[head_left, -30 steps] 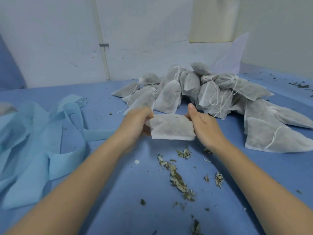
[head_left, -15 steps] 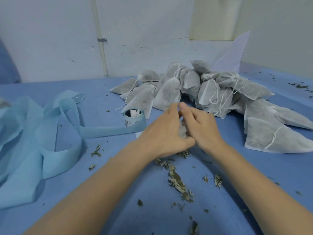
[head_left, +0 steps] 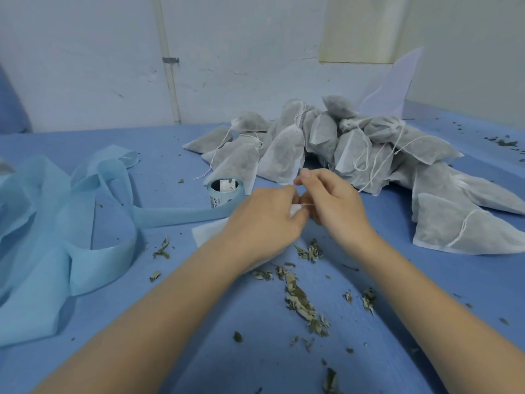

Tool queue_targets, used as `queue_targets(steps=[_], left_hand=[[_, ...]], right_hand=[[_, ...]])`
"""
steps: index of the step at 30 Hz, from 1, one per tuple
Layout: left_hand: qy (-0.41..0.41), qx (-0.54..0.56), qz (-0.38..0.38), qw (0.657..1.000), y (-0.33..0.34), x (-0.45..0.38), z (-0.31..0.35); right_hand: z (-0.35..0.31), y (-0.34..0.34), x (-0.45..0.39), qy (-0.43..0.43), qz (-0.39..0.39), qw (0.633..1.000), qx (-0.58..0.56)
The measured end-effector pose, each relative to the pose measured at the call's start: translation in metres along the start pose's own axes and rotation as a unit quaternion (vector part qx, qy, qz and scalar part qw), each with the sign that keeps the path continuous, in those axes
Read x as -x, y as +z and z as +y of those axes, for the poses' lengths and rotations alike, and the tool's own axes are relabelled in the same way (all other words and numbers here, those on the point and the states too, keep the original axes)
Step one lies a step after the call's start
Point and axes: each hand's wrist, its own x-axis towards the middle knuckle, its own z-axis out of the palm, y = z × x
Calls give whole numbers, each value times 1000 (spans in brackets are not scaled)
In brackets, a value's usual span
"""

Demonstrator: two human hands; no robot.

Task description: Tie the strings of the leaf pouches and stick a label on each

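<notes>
pouch [head_left: 210,236] flat under left hand [head_left: 264,220], long axis left-right | mouth at right end, between hands | right hand [head_left: 335,203] pinches string [head_left: 308,205], left grips neck | label roll [head_left: 224,191] nearer left

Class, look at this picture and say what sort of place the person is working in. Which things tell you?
Probably a small hand-packing workbench, not a home kitchen. Clues: a pile of filled pouches on the blue cloth-covered table, a label roll trailing backing strip, and loose dried leaves scattered about.

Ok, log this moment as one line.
step: tying string | left hand: pinching pouch neck | right hand: pulling string | label roll: untouched, left of hands
</notes>
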Motion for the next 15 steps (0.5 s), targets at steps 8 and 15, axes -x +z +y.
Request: queue_targets(steps=[8,15], left_hand=[[27,-26,25,999,-11,2,-13],[53,-42,35,997,-13,4,-21]], right_hand=[[-4,-9,-3,-26,49,994,97],[-15,-9,-3,103,17,995,9]])
